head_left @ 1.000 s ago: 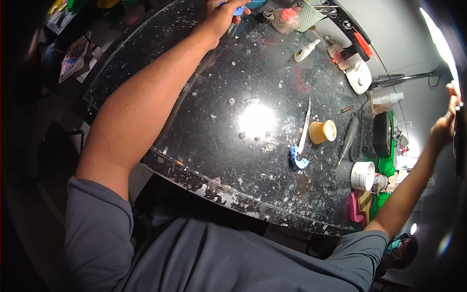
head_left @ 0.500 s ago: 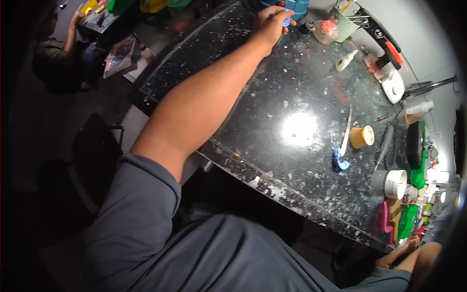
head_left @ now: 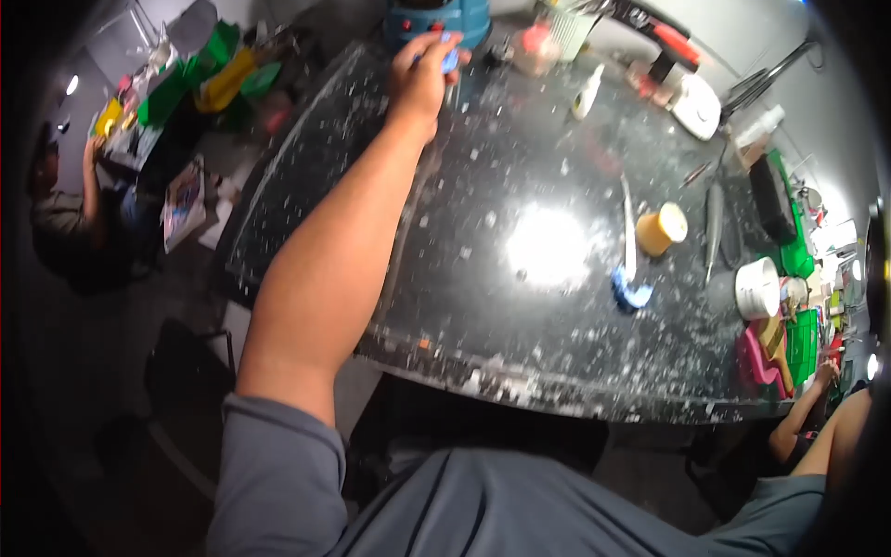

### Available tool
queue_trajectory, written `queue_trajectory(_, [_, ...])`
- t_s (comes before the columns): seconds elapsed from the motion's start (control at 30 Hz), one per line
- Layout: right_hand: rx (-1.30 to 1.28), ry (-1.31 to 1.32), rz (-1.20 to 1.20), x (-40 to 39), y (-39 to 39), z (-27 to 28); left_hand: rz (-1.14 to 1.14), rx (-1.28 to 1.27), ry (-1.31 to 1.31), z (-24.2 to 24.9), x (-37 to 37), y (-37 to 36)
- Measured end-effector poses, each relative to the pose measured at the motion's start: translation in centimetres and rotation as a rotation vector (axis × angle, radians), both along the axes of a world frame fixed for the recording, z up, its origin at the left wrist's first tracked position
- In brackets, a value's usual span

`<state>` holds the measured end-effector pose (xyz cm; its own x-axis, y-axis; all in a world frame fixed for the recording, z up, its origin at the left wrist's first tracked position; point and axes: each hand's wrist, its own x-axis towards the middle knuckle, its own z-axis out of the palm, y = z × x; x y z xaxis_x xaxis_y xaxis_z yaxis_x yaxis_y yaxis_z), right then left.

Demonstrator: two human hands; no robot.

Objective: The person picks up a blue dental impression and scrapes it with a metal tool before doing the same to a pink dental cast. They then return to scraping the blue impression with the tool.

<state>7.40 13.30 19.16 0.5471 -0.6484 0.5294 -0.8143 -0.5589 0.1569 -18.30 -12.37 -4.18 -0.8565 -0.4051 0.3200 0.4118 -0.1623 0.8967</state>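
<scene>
My left hand [head_left: 425,82] reaches to the far edge of the dark table, its fingers closed on a small blue lump [head_left: 449,61]. What the fingers cover of the lump is hidden. Just beyond the hand stands a blue-teal device [head_left: 469,26] with red knobs, cut off by the top of the view. My right arm [head_left: 840,436] leaves the view at the lower right, and my right hand does not show. Nearer me on the table lies a slim pale tool [head_left: 628,227] with a blue lump [head_left: 633,291] at its lower end. Beside it is a small yellow cup [head_left: 661,229].
The dark table [head_left: 445,269] is speckled white. A white dropper bottle [head_left: 587,93], a grey handpiece [head_left: 714,223], a white tub [head_left: 758,289] and a green basket [head_left: 802,348] line the right side. Another person [head_left: 70,213] sits at far left; someone's hand [head_left: 826,373] shows at far right.
The whole view has turned, so the table and its contents sit further left. My left hand stays near the teal device with the blue lump in its fingers.
</scene>
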Motion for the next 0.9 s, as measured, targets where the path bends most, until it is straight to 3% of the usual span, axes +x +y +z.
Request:
queue_trajectory(0.13, [-0.450, 0.075, -0.224, -1.3, 5.9, 3.9, -0.036, -0.036, 0.049, -1.4, -1.4, -0.9])
queue_trajectory(0.2, [-0.824, 0.020, -0.374, -2.9, 9.4, 3.4, -0.007, -0.005, -0.001, -0.1, -0.2, 0.1])
queue_trajectory(0.23, [-0.801, 0.039, -0.529, -4.3, 13.2, 2.2, -0.018, 0.009, -0.006, 0.0, 0.0, 0.1])
queue_trajectory(0.27, [-1.314, -0.067, -0.644, -5.5, 14.2, -0.6, -0.034, 0.028, -0.013, 0.0, -0.2, 0.0])
queue_trajectory(0.3, [-0.505, 0.507, -0.981, -8.4, 22.2, 0.4, -0.030, 0.027, -0.022, 0.0, -0.1, 0.1])
queue_trajectory(0.33, [-0.586, 0.179, -0.725, -12.4, 27.6, -1.7, -0.007, 0.076, -0.011, 0.2, -0.2, 0.5])
queue_trajectory(0.37, [-0.907, 0.243, -1.035, -14.0, 24.6, -4.4, -0.014, 0.044, -0.014, -0.2, -0.6, 0.3])
queue_trajectory(0.4, [-1.025, 0.235, -1.002, -16.7, 24.8, -7.1, -0.021, 0.012, -0.022, -0.6, -0.9, 0.1])
queue_trajectory(0.43, [-1.121, 0.161, -1.210, -18.3, 27.0, -9.4, -0.018, -0.013, -0.029, -0.4, -0.6, 0.3])
queue_trajectory(0.47, [-1.149, -0.118, -1.331, -18.6, 27.3, -10.5, 0.012, -0.044, -0.042, -0.4, -0.5, 0.4])
queue_trajectory(0.53, [-1.159, -0.419, -1.355, -21.4, 30.8, -12.3, 0.001, -0.048, -0.035, -0.3, -0.3, 0.5])
queue_trajectory(0.6, [-1.131, -0.491, -1.390, -24.0, 33.6, -12.7, 0.004, -0.041, -0.056, 0.1, 0.0, 0.5])
queue_trajectory(0.9, [-0.761, -0.546, -1.815, -30.6, 41.6, -11.2, -0.007, -0.074, -0.084, 0.0, -0.1, 0.2])
